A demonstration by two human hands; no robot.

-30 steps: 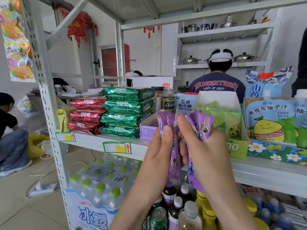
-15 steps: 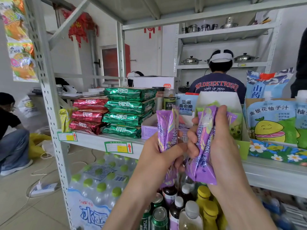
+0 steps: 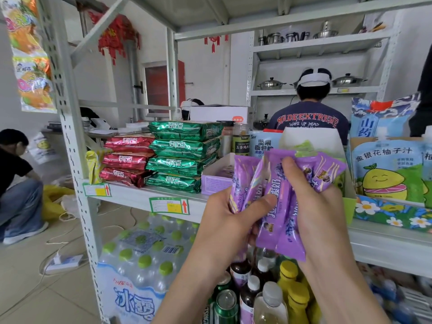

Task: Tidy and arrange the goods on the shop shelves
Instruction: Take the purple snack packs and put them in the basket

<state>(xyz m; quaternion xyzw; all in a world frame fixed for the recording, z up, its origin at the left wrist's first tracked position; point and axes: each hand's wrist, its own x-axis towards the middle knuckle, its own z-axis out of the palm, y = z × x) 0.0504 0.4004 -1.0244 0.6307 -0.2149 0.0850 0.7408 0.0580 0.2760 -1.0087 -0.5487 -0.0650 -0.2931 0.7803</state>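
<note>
While hands grip, purple sachets upright, fanned

Bunch of purple packets gripped upright by left hand and right hand, before metal shelf; left thumb lies across packet fronts, right thumb presses higher up; open purple box on shelf just behind bunch; left of box, stack of green packs, then lower stack of red packs; juice pouches at right; lower level: shrink-wrapped water bottles, drink bottles under hands; person in dark T-shirt stands beyond, back turned; crouching person on floor, far left.
</note>
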